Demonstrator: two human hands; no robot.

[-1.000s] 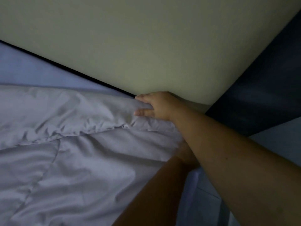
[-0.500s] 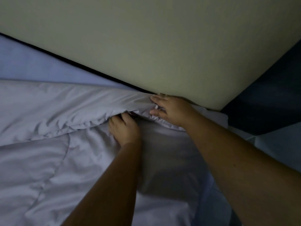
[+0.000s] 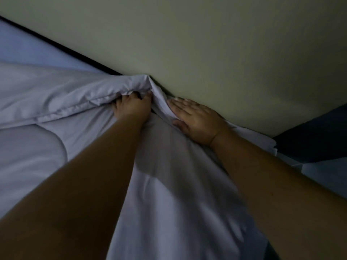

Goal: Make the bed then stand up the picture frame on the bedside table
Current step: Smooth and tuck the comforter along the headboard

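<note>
A pale grey quilted duvet (image 3: 60, 102) covers the bed and bunches up against the wall at its far corner. My left hand (image 3: 132, 106) grips the duvet's seamed edge, with its fingers curled into the fold. My right hand (image 3: 193, 119) lies flat on the cloth beside the wall, fingers stretched out and thumb spread, pressing the corner down. Both forearms reach in from the bottom of the view. A lighter sheet (image 3: 28, 51) shows beyond the duvet at the left. The picture frame and bedside table are not in view.
A cream wall (image 3: 206, 44) fills the upper half, directly behind the bed. A thin dark gap (image 3: 75, 53) runs between mattress and wall. A dark panel (image 3: 315, 139) stands at the right, with pale floor (image 3: 326, 177) below it. The light is dim.
My left hand has moved up from under my right arm and closed on the duvet edge. My right hand has flattened onto the corner. The duvet corner has risen against the wall.
</note>
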